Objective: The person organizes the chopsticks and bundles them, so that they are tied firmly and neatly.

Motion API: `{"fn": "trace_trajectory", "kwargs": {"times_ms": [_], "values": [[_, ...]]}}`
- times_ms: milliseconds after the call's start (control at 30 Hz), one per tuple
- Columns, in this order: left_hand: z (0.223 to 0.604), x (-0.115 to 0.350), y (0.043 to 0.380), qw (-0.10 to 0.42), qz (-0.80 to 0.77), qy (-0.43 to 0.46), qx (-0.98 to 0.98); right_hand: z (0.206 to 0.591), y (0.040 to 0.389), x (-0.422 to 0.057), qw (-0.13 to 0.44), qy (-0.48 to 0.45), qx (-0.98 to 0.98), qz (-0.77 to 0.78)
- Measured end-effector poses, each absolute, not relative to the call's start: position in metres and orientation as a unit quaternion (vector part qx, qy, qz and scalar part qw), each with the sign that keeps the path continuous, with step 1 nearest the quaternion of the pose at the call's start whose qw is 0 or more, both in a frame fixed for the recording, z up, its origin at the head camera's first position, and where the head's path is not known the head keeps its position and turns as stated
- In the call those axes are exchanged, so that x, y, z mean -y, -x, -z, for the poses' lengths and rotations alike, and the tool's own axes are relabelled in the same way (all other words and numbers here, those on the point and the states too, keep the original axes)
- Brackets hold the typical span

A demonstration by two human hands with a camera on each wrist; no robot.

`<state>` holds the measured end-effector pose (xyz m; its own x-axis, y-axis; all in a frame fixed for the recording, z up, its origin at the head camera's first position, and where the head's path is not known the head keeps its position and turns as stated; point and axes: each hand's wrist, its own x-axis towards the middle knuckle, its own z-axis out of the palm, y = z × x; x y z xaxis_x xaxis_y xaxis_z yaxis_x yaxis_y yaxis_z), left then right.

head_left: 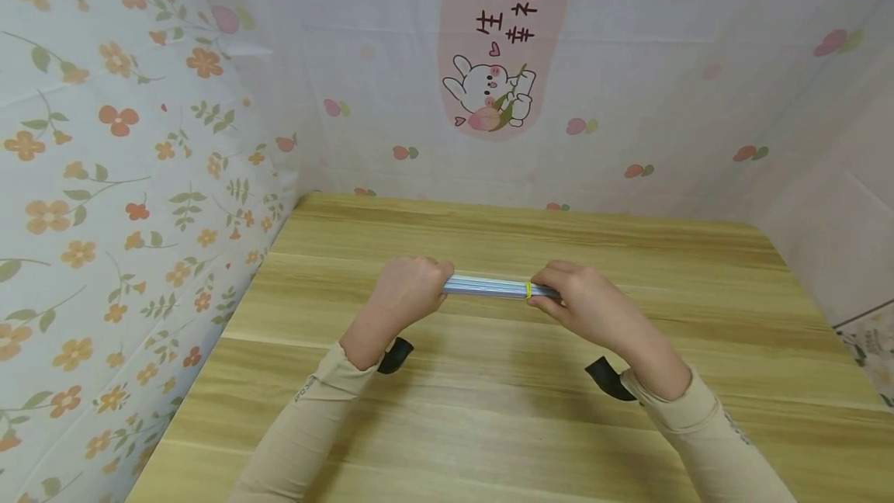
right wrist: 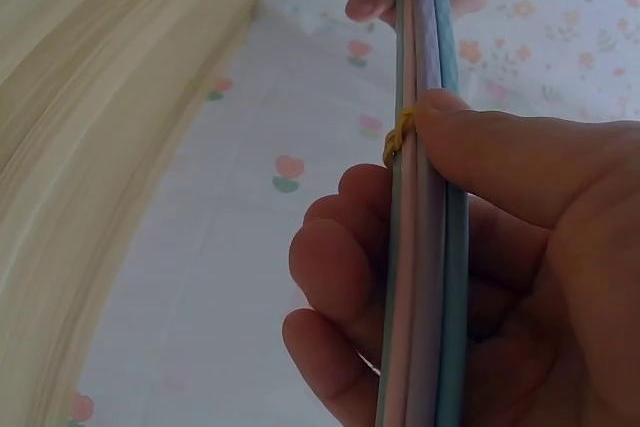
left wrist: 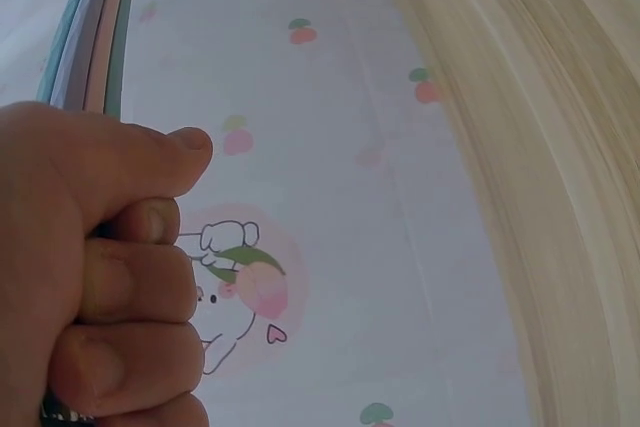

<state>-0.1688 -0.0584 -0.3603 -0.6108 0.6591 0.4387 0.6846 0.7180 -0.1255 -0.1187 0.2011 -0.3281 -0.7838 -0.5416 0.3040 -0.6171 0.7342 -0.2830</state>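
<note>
A bundle of slim pastel pencils (head_left: 485,286), in blue, lavender, pink and green, is held level above the table between both hands. My left hand (head_left: 412,289) grips one end in a fist, its fingers curled round the pencils. Toward the other end, a yellow rubber band (head_left: 528,289) circles the bundle. My right hand (head_left: 587,305) holds that end, and its thumb (right wrist: 500,152) presses beside the band in the right wrist view. Its curled fingers (right wrist: 340,267) lie on the opposite side. The left fist hides much of its end of the bundle.
A wood-grain table (head_left: 482,425) spreads beneath the hands. Behind it hangs a white printed cloth (head_left: 349,76) with a rabbit picture, and a floral cloth (head_left: 126,200) covers the left side. Black straps (head_left: 396,356) stick out near both wrists.
</note>
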Motion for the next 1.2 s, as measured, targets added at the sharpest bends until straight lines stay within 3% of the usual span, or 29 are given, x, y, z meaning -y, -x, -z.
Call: {"fn": "trace_trajectory", "kwargs": {"times_ms": [467, 1200], "values": [[0.356, 0.055, 0.166, 0.232, 0.028, 0.366, 0.901, 0.329, 0.121, -0.192, 0.101, -0.299, 0.932, -0.177], [0.353, 0.054, 0.165, 0.237, 0.025, 0.368, 0.899, 0.334, 0.124, -0.183, 0.171, -0.307, 0.926, -0.136]]}}
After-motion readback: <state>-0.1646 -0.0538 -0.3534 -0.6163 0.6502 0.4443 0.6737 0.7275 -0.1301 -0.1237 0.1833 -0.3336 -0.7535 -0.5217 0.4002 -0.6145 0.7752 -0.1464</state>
